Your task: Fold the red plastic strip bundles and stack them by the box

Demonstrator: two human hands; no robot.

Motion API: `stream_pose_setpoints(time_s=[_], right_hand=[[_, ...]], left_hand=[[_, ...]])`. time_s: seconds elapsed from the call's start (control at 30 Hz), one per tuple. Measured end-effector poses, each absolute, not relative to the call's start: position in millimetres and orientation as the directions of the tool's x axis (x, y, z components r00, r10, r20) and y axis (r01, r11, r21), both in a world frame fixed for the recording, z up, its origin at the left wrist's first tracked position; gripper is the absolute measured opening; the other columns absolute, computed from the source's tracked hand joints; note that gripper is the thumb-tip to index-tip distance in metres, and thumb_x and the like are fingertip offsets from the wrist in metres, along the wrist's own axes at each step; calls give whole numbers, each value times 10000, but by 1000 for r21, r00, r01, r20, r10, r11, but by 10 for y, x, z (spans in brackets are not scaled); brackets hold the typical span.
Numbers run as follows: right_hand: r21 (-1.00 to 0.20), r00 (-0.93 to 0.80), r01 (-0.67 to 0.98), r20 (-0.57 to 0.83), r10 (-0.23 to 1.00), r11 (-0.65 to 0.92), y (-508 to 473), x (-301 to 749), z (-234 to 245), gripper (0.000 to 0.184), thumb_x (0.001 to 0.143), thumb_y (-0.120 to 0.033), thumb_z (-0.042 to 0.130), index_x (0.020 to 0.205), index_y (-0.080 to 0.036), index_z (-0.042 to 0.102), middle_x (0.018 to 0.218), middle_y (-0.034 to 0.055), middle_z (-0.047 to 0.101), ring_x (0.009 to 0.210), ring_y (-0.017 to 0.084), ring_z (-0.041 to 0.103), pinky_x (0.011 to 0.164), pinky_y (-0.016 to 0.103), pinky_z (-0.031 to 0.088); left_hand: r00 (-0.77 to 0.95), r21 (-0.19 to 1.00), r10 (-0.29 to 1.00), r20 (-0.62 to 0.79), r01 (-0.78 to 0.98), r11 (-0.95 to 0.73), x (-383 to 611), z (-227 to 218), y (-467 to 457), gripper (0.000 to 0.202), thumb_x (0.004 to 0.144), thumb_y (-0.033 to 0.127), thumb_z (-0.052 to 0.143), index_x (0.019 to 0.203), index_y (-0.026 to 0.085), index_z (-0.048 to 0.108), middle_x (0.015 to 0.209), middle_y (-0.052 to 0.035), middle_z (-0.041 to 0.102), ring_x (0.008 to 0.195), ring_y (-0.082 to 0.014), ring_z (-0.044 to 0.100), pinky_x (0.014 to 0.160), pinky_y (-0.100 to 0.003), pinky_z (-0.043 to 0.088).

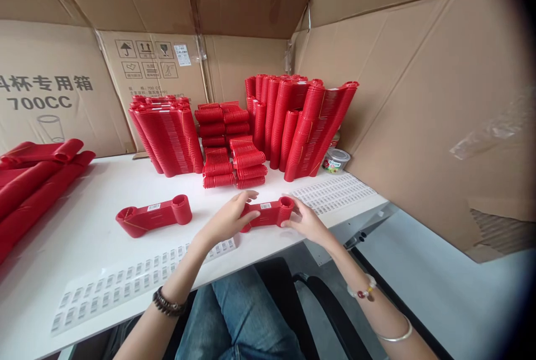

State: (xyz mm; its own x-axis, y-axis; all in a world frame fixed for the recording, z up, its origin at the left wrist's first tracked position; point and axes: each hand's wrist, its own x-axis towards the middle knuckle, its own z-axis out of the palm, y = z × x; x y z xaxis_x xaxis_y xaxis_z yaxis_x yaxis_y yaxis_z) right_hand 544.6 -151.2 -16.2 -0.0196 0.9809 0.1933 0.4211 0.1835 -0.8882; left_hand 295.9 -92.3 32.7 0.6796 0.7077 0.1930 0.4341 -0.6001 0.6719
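Between my two hands lies a red double-ended roll (pixel 268 215), its flat middle bearing a small white barcode label. My left hand (pixel 229 216) is curled over its left end, which the fingers partly hide. My right hand (pixel 307 220) grips the right end, thumb in front and fingers behind. To the left on the table rests another red roll (pixel 154 216) of the same shape, also labelled. A sheet of barcode stickers (pixel 113 287) runs along the front edge, partly under my left forearm. A second sticker sheet (pixel 335 195) lies beyond my right hand.
At the back of the white table (pixel 100 192) stand tall red stacks (pixel 167 139) (pixel 318 131), with lower piles (pixel 221 120) between them. Larger red rolls (pixel 37 181) lie at the far left. A round lidded tub (pixel 336 160) sits by the cardboard wall (pixel 402 92) on the right.
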Motion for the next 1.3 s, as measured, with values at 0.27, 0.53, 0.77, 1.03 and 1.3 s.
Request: stream_pose_setpoints(time_s=[0.27,0.53,0.77,1.03,1.3], right_hand=[[-729,-53,679,69,996,87,-1503,5444,-147,235,713,-238,690,925,-149,645,862,62,691,771,214,628,708,320,486],[-679,-60,733,5,998,48,-1463,5408,17,186,666,-220,679,841,-169,641,775,35,700,761,228,643,655,294,470],[-660,-111,746,12,994,91,-1435,5435,49,236,665,-244,676,880,-162,623,823,55,706,792,248,657,676,296,475],[-637,-117,767,-15,993,81,-1415,5425,70,232,662,-236,684,876,-158,638,887,74,716,841,260,667,712,301,494],[-674,-103,732,35,994,100,-1443,5452,4,477,639,-260,750,1089,-159,629,1113,107,673,1060,306,628,884,383,503]], left_hand=[[596,527,803,19,676,-514,2709,218,-905,567,731,257,713,1256,187,509,1155,-134,672,1056,-295,642,862,-395,498],[527,394,850,-13,783,-480,2850,78,-887,244,650,334,711,805,174,612,847,-90,703,790,-259,650,636,-300,394],[489,430,872,-13,790,-437,2907,44,-880,228,627,331,673,610,188,497,682,-40,619,618,-165,551,530,-270,299],[495,491,869,-27,764,-420,2905,66,-831,230,597,320,708,601,188,520,607,-3,565,586,-147,507,533,-279,312],[496,520,868,-34,750,-408,2872,57,-817,236,590,337,741,653,182,575,700,-23,631,643,-167,555,555,-274,352]])
